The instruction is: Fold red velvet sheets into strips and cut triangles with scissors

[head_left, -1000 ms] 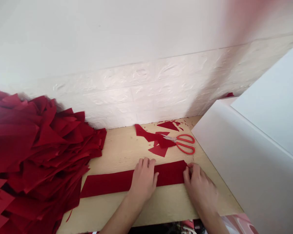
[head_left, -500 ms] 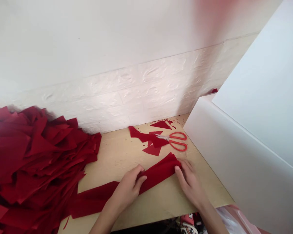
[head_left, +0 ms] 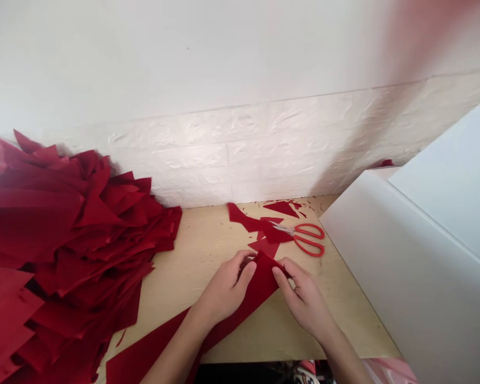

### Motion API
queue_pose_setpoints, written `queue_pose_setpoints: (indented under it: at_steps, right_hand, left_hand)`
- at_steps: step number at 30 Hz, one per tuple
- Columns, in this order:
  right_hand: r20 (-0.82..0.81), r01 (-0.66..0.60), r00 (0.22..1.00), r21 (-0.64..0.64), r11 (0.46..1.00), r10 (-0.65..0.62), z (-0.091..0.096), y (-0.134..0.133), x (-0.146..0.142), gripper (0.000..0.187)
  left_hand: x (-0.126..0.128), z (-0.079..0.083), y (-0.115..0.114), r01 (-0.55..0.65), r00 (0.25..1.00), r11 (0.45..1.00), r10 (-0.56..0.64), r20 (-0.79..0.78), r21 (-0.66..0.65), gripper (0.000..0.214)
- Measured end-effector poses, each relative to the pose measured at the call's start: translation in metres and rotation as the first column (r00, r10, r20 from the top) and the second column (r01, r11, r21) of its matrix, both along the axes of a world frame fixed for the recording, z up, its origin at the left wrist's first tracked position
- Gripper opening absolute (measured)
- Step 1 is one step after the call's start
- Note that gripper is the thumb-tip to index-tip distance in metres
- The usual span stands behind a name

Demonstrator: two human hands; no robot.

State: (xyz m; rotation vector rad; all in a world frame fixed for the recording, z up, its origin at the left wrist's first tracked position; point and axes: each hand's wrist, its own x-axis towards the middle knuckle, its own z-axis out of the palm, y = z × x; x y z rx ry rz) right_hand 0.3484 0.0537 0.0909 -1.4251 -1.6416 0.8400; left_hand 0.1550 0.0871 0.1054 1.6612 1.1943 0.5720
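We look down on a white wall panel embossed with a brick pattern, with a smooth white board standing along the right side of a pale wooden worktop. At the worktop's left, a large heaped pile of dark red felt pieces rises against the wall. Nearest us, a long dark red felt strip lies diagonally, its raised end between our hands and its tail running down-left to the bottom of the view. Our left hand has its grip clamped on the strip, fingers curled over the top, while our right hand pinches the strip's edge near the raised end. Just beyond them, red-handled steel scissors rest with their blades on jagged red felt offcuts. We judge the step in hand to be gathering or folding the strip's end. The next move calls for a steady hold on that end, with the tail kept free of the pile.
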Motion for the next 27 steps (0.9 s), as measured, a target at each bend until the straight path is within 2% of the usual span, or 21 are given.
queue_pose_setpoints:
  at_steps: [3,7,12,15,19,22,27]
  right_hand:
    - [-0.01,-0.053,0.999,0.0,0.999,0.053,0.002,-0.004,0.002,0.037]
    - [-0.026,-0.11,0.994,-0.011,0.994,0.11,0.008,-0.006,0.004,0.037]
    - [-0.028,-0.083,0.996,0.003,0.997,0.083,0.009,-0.005,0.001,0.037]
    - [-0.029,-0.059,0.998,0.041,0.997,0.06,0.006,-0.006,-0.002,0.035]
    - [0.011,-0.014,1.0,0.142,0.99,0.013,0.002,-0.007,-0.008,0.027]
    - [0.062,0.054,0.995,0.272,0.961,-0.074,0.0,-0.006,-0.013,0.019]
    - [0.082,0.108,0.983,0.45,0.886,-0.162,0.001,-0.006,-0.018,0.013]
  left_hand:
    - [0.001,0.003,0.012,0.056,0.995,0.998,-0.056,0.086,0.01,0.04]
    - [-0.001,0.009,0.019,0.117,0.982,0.992,-0.109,0.156,-0.039,0.031]
    - [-0.004,0.012,0.016,0.08,0.979,0.996,-0.073,0.191,-0.03,0.03]
    - [-0.006,0.012,0.013,0.101,0.975,0.995,-0.095,0.2,-0.022,0.028]
    - [-0.007,0.011,0.012,0.035,0.982,0.999,-0.037,0.187,0.013,0.029]
    - [-0.005,0.01,0.009,-0.01,0.982,1.0,0.008,0.19,0.009,0.029]
    - [-0.004,0.01,0.006,-0.066,0.945,0.989,0.103,0.31,-0.129,0.024]
